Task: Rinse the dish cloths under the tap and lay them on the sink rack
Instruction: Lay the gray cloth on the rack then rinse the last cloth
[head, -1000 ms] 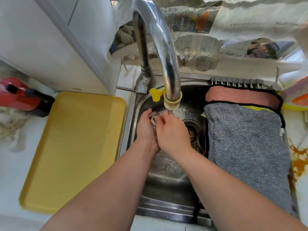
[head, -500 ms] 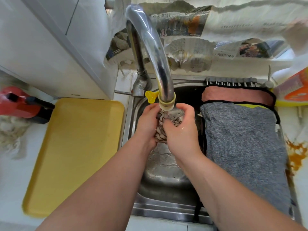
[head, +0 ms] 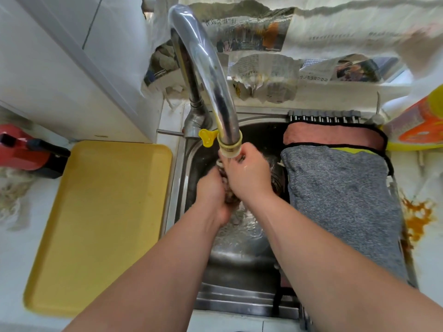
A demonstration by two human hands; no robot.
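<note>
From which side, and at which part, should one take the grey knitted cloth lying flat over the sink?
Probably its left edge, pinched from over the open steel basin: the grey knitted cloth lies flat, so only edges offer a hold, and a pink cloth borders its far end.

I grip a bunched dish cloth [head: 230, 198] in both hands just under the tap [head: 211, 75], my left hand [head: 212, 194] lower than my right hand [head: 248, 176]. Beside them, a grey cloth [head: 340, 202] and a pink cloth [head: 330, 137] lie over the rack [head: 323, 115].
</note>
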